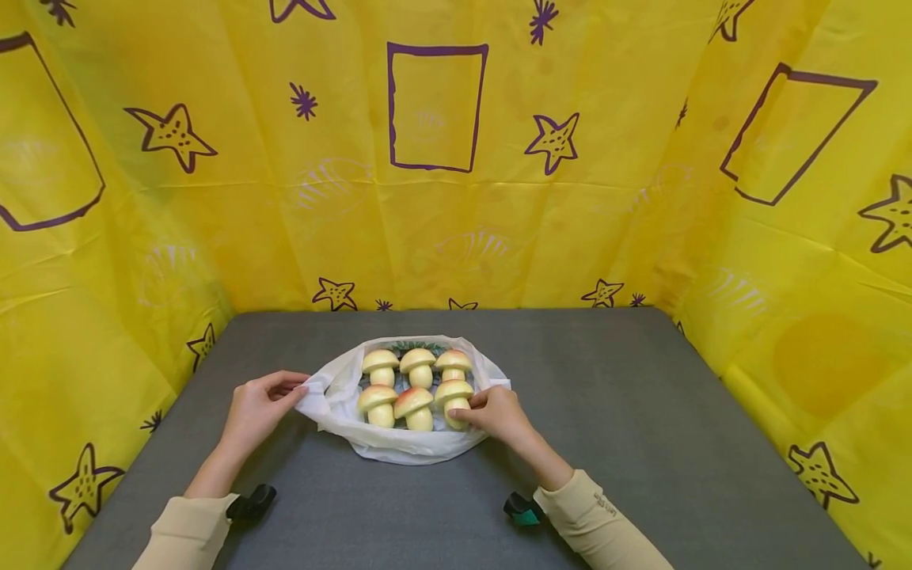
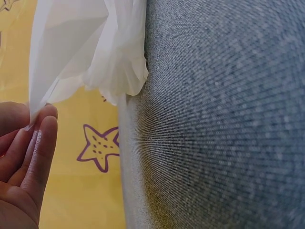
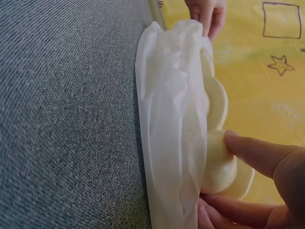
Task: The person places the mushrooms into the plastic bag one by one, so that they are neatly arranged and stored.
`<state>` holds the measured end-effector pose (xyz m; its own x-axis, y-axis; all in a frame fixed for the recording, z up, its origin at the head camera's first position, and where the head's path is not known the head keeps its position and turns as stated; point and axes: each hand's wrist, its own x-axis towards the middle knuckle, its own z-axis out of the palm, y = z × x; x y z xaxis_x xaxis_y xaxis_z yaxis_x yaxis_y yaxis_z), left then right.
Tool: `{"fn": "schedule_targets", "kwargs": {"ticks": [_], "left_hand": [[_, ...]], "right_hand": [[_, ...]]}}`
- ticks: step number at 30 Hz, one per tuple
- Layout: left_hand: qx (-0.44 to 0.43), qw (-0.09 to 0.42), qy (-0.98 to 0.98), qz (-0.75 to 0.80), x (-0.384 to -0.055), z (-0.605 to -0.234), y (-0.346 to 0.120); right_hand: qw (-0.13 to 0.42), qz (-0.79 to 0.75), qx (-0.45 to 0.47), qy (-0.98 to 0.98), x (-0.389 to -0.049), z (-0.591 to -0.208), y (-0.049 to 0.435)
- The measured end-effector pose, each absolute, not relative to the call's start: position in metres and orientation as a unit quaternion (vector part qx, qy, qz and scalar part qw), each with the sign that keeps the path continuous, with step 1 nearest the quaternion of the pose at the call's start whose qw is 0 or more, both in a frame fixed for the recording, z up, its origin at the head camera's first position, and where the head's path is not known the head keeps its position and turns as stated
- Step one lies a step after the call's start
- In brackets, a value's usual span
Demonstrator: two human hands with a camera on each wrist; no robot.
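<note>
A white plastic bag (image 1: 406, 455) lies mouth-up on the grey table, spread wide. Inside it, several toy mushrooms (image 1: 417, 362) with cream stems and reddish-tinged caps stand in two rows. My left hand (image 1: 258, 402) pinches the bag's left edge between thumb and fingers; in the left wrist view the thin plastic (image 2: 71, 43) is pulled taut from the fingertips. At the bag's right side, my right hand (image 1: 496, 413) holds the front right mushroom (image 1: 454, 392), thumb on its stem. The right wrist view shows fingers (image 3: 243, 210) on the other side of that mushroom, beside the bag's rim.
Green leafy bits (image 1: 420, 347) show at the back of the bag's opening. The grey table (image 1: 399, 514) runs back to yellow cloth walls (image 1: 442, 237) printed with starfish. Black wrist straps (image 1: 251, 503) sit at both sleeves.
</note>
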<state>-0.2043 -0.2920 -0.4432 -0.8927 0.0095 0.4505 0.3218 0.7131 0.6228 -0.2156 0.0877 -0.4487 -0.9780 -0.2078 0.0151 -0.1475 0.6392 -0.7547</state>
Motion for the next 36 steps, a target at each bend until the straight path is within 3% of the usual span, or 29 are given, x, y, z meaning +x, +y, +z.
{"fn": "schedule_targets", "kwargs": {"ticks": [36], "left_hand": [[-0.093,0.221,-0.898,-0.368,-0.207,-0.447,-0.293]], "right_hand": [[0.04,-0.402,-0.115,0.907,-0.212,-0.441,0.107]]}}
